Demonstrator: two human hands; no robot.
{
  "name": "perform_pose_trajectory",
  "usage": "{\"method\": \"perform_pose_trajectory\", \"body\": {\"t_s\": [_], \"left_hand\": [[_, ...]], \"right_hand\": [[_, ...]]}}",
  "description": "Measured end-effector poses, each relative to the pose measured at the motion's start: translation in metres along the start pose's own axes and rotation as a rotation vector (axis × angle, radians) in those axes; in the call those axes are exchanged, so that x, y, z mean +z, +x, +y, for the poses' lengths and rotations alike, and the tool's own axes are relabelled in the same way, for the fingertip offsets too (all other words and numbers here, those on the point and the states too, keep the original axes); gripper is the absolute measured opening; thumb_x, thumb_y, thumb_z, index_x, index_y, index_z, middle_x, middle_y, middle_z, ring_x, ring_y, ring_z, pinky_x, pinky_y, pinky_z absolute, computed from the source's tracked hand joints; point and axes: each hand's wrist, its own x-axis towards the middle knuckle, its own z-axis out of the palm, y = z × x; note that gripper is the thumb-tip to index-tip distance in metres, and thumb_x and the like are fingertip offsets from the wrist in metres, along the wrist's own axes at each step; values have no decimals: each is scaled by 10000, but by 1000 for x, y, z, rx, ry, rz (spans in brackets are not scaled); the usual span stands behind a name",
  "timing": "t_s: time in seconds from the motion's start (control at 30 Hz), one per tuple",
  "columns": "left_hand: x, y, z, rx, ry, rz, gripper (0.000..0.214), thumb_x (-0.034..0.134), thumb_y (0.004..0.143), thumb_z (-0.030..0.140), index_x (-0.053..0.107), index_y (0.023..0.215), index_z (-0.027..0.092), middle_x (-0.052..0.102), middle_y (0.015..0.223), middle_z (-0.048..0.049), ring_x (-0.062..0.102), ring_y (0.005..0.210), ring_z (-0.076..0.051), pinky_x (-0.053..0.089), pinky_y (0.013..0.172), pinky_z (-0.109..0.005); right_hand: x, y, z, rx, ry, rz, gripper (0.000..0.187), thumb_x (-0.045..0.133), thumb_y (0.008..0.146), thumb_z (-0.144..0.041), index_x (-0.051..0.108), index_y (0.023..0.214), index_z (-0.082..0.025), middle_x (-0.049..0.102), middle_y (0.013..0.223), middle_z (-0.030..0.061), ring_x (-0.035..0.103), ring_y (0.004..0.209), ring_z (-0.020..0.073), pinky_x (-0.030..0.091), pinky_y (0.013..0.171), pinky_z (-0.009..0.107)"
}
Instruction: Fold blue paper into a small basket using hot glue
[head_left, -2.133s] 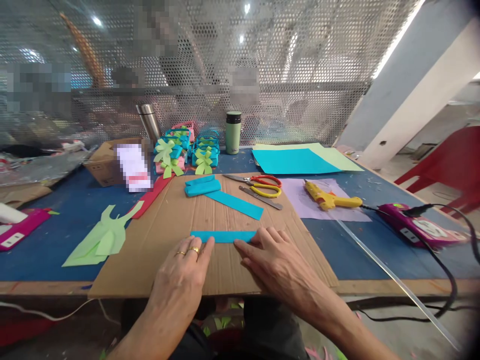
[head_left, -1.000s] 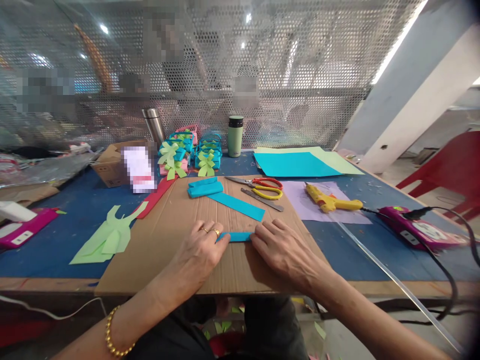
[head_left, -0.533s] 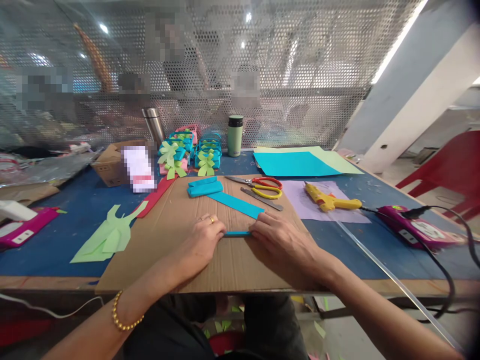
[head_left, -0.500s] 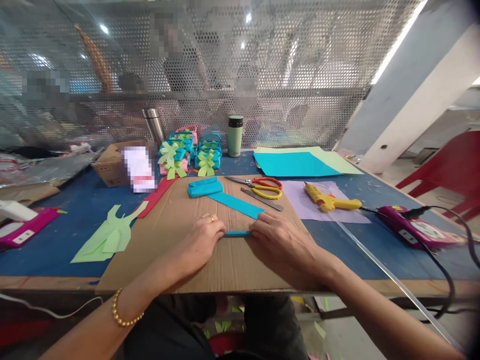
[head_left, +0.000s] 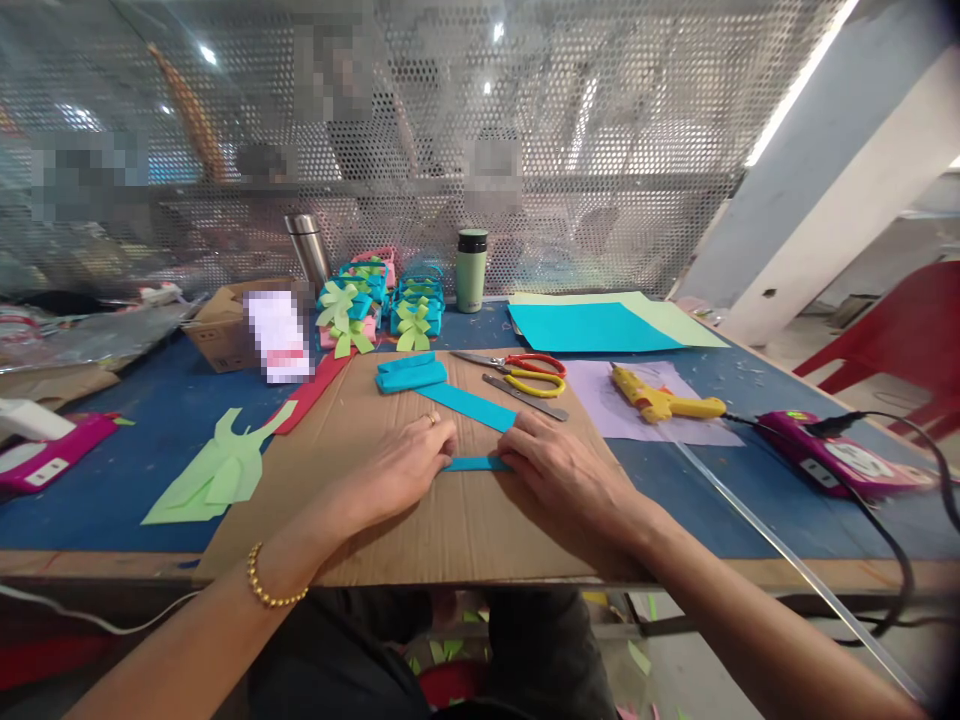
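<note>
A narrow blue strip point(head_left: 476, 464) lies across the cardboard sheet point(head_left: 315, 480), its two ends under my fingers. My left hand point(head_left: 412, 460) pinches the left end, fingers closed. At the right end my right hand point(head_left: 562, 465) has its fingers bent and closed on the strip. Just beyond it a wider blue strip point(head_left: 472, 407) runs from beside my right fingers back to a folded blue piece point(head_left: 410, 374). Scissors point(head_left: 525, 368) with red and yellow handles and a small metal blade point(head_left: 525, 397) lie behind my right hand.
A yellow glue gun point(head_left: 660, 400) rests on a purple sheet point(head_left: 589, 395), its cable reaching a power strip point(head_left: 832, 460). Green cut pieces point(head_left: 225, 470) lie left. Small decorated baskets point(head_left: 416, 310), a green tumbler point(head_left: 471, 270) and blue sheets point(head_left: 596, 328) stand or lie behind.
My left hand has shifted slightly right and up along the strip. The strip now shows a broader, flatter face. My right hand stays nearly in place.
</note>
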Motion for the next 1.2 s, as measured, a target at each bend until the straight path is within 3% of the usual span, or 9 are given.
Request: {"method": "perform_pose_trajectory", "body": {"t_s": [0.1,0.2,0.3,0.4,0.57,0.77,0.9,1.1,1.2], "left_hand": [[6,-1,-3,79,130,60,167,477,959,87,565,849,176,575,939,-43,544,908,-198,441,775,-326],[11,-5,-3,168,430,174,190,474,957,93,617,860,173,593,938,-73,523,926,-254,421,781,-401],[18,-14,1,268,606,198,212,446,945,54,617,867,153,596,900,-92,521,869,-266,437,747,-415],[24,-24,2,299,552,175,231,415,927,2,598,888,137,583,912,-95,524,854,-250,477,757,-388],[28,-30,1,197,454,197,263,406,906,-24,605,946,143,577,960,-90,533,882,-248,499,755,-373],[26,-28,8,215,561,176,550,397,931,14,510,1411,256,587,1043,-106,577,934,-263,509,757,-384],[26,-25,12,175,588,162,466,408,993,127,565,1385,324,586,1026,-106,597,877,-246,503,723,-361],[27,-21,9,172,574,201,372,524,993,269,601,1346,358,556,968,-69,580,830,-205,463,685,-291],[28,-18,11,173,492,194,345,568,978,288,615,1318,326,555,957,-58,586,833,-203,459,685,-290]], "right_hand": [[4,-1,1,8,-14,58,120,537,968,-125,627,891,-149,568,918,66,525,852,187,409,775,311],[3,-3,-1,24,-95,71,145,543,978,-160,642,871,-156,583,899,69,500,831,197,379,759,325],[-1,-5,-3,-24,-221,58,170,551,977,-174,649,838,-170,604,827,58,470,788,205,334,732,342],[-3,-12,-4,-88,-325,47,199,541,960,-123,622,784,-166,600,773,54,450,743,201,312,703,347],[2,-29,-2,-102,-292,33,170,515,969,-123,603,828,-159,595,838,67,478,744,197,357,689,339],[1,-43,-11,-57,-279,10,141,545,954,-125,608,1080,-138,618,872,66,548,756,213,407,657,349],[-1,-45,-18,-31,-289,-59,204,569,938,-123,577,1140,-153,624,924,72,581,794,226,454,686,365],[2,-48,-25,-50,-370,-7,287,569,858,-26,569,1127,-126,640,967,107,605,826,251,483,676,373],[4,-46,-23,-44,-362,8,240,558,870,-28,589,1076,-147,638,930,91,596,803,233,447,638,347]]}}
